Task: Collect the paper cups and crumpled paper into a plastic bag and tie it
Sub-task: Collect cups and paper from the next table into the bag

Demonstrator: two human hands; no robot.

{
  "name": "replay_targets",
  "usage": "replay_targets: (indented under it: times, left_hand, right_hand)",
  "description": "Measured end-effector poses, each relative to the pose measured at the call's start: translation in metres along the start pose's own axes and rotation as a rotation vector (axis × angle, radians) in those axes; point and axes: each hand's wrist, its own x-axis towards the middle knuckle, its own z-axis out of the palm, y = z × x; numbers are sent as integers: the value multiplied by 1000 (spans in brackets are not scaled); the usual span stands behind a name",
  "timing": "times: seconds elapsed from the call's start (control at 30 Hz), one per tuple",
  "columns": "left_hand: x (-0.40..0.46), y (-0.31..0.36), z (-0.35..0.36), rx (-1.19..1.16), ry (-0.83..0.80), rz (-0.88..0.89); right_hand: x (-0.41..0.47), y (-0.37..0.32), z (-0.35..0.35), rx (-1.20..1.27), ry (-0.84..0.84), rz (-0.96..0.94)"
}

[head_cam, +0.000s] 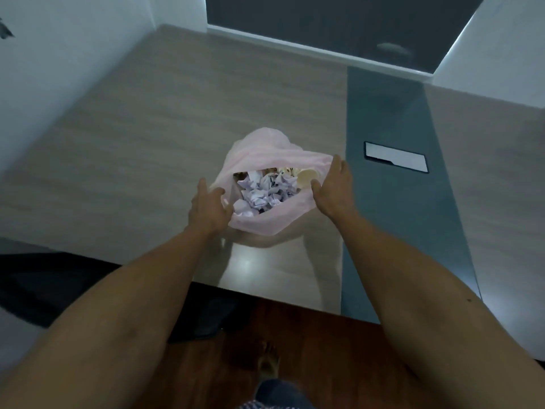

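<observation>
Pink plastic bag (265, 160), its mouth wide open, sits on a wood-grain table (147, 143) as a person's two bare hands flank its rim. The left hand (208, 206) presses against the bag's near-left edge, its fingers loosely spread with the thumb up; whether it pinches the plastic cannot be told. The right hand (334, 187) rests at the bag's right edge, fingers straight and together, touching the rim without curling round it. Inside the bag lies a heap of crumpled paper (267, 191), white with dark print, and just beyond it, toward the right hand, the pale rim of a paper cup (306, 176) shows; other cups behind it are too blurred to count. The tabletop is glossy and reflects the forearms near its front edge. A dark grey strip (392, 119) runs across the table to the right of the bag, with a white rectangular inset (396, 157) framed in black well apart from the right hand. White walls (59, 54) stand at left and right, and a dark panel (324, 19) lies beyond the far edge. Below the table, a reddish wooden floor (309, 349) and one bare foot (268, 364) are visible.
</observation>
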Motion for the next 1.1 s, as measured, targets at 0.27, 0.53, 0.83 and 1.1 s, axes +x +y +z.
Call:
replay_targets:
  times: [0.27, 0.53, 0.83, 1.1]
  left_hand:
    - [20, 29, 21, -168, 208, -54]
    - [29, 62, -16, -225, 315, -19]
    - [9, 30, -97, -102, 441, -64]
    - [-68, -29, -204, -92, 628, -97]
  right_hand:
    - [67, -7, 27, 221, 1, 105]
    - [83, -57, 6, 449, -3, -46]
    - [94, -136, -10, 381, 55, -258]
    - [27, -262, -30, 453, 31, -439]
